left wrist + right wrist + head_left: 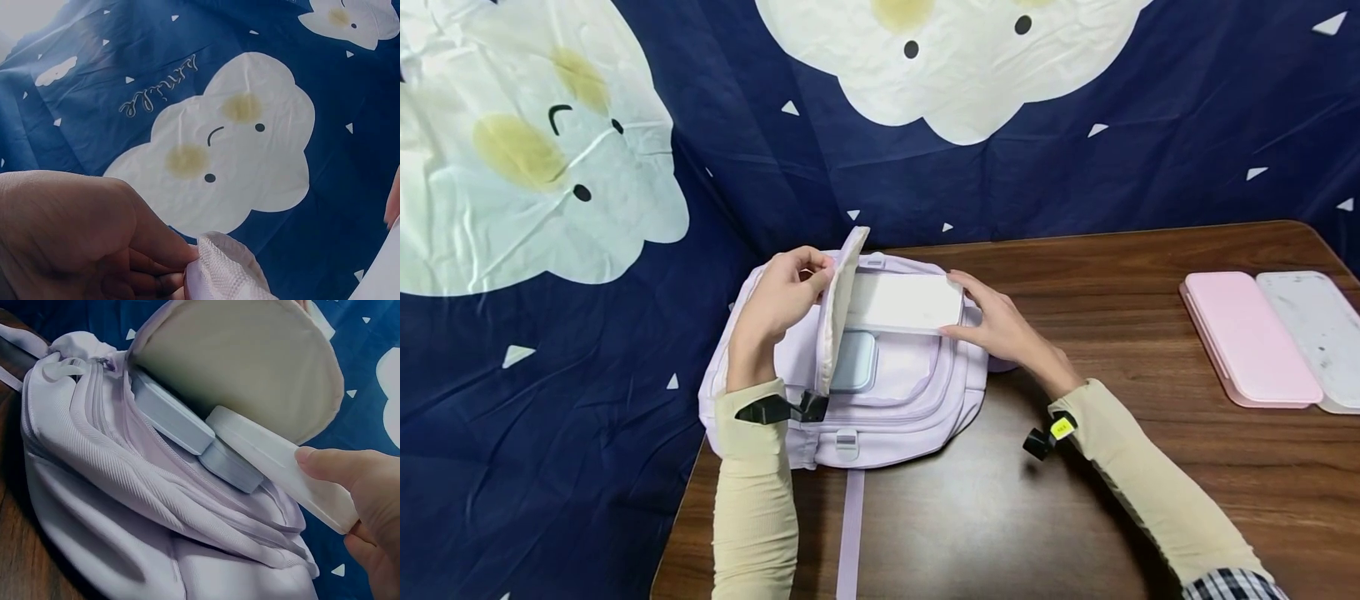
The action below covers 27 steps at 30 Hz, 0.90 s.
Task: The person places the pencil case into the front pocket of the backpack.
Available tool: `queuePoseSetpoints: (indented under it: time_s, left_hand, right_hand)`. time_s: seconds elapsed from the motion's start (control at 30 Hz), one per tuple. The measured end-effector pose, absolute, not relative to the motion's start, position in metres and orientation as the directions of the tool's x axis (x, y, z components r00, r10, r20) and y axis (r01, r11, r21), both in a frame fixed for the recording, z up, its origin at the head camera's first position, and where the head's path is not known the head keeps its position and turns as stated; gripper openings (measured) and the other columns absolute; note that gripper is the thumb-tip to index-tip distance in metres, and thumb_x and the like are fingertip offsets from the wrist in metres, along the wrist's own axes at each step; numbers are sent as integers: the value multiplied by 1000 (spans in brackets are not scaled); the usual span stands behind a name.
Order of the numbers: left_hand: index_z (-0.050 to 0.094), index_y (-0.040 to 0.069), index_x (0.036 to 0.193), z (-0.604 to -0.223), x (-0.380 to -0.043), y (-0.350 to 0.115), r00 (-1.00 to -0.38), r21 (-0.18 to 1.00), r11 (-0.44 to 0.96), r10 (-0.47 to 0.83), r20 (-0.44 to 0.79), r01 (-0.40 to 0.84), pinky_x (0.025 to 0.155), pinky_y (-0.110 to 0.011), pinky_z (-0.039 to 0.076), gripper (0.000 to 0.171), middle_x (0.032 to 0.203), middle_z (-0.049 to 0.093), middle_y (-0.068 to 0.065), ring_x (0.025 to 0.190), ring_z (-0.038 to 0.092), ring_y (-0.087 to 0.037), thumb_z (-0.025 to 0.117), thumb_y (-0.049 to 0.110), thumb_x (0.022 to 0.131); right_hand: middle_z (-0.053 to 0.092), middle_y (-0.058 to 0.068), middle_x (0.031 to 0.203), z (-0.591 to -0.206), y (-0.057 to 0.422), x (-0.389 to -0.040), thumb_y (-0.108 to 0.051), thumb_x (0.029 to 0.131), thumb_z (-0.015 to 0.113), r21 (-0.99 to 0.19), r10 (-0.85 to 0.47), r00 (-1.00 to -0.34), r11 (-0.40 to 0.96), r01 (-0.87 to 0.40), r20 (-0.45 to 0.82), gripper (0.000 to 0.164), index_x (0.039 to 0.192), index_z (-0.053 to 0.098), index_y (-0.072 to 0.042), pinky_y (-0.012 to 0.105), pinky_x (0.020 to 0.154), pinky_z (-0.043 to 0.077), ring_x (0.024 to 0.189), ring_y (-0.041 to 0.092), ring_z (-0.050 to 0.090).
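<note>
A lavender backpack (887, 446) lies on the wooden table with its front pocket unzipped. My left hand (775, 292) pinches the edge of the pocket's flap (842, 312), which stands raised with its cream lining to the right. My right hand (996, 325) grips the right end of a white rectangular case (906, 302), thumb and fingers on opposite long sides. The case's far end reaches into the pocket mouth beside the flap. Two pale blue-grey cases (172, 419) sit inside the pocket in the right wrist view; one light blue case (856, 362) shows from the head.
On the right of the table (1112, 275) lie a pink case (1251, 337) and, beside it, a white speckled case (1318, 337). A lavender strap (851, 533) trails toward the front edge. A navy cloth (722, 108) with cloud faces hangs behind and at left.
</note>
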<state>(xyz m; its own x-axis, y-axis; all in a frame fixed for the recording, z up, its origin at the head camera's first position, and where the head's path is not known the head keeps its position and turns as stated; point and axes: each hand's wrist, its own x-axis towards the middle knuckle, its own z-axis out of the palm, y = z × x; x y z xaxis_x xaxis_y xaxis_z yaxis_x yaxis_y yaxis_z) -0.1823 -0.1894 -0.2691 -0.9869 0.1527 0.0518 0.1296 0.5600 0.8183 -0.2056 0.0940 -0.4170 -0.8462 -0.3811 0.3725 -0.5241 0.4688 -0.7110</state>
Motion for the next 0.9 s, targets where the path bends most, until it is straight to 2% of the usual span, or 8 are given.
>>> queuePoseSetpoints:
  time_s: [0.3,0.47,0.67,0.8,0.9]
  left_hand:
    - [59,-7,100,-268,-179,-188,-987,822,555,151,53,129,63,-21,48,13,83,54,-6,67,52,-9,51,2,94]
    - [59,-8,100,-269,-178,-187,-985,827,543,159,64,142,62,-20,48,14,82,54,-8,65,51,-9,51,1,94]
    - [58,-8,100,-271,-177,-188,-987,834,536,150,57,130,62,-20,47,14,83,53,-7,67,50,-9,50,2,95]
    - [57,-7,100,-271,-177,-189,-990,842,527,134,54,117,62,-19,47,13,83,52,-6,67,50,-9,51,3,95]
    - [57,-7,99,-270,-178,-189,-989,849,514,132,62,121,62,-19,47,13,82,52,-5,67,50,-8,51,3,95]
  right_hand:
    - [41,12,148,-421,58,-221,-33,75,81,-743,-411,-858,460,-486,307,84,144,40,-7,42,108,38,128,30,49]
    - [38,12,150,-422,36,-231,-34,76,80,-766,-422,-861,440,-468,284,88,146,35,-5,39,108,38,128,28,48]
    - [36,14,150,-424,18,-238,-32,76,81,-793,-427,-861,406,-455,276,90,146,32,-2,35,111,36,135,26,41]
    - [36,15,150,-422,20,-233,-34,79,78,-784,-415,-874,440,-438,255,88,147,31,-3,37,112,34,134,28,41]
    - [41,18,147,-417,27,-227,-27,84,74,-784,-406,-873,433,-445,271,80,146,30,0,39,110,37,132,30,45]
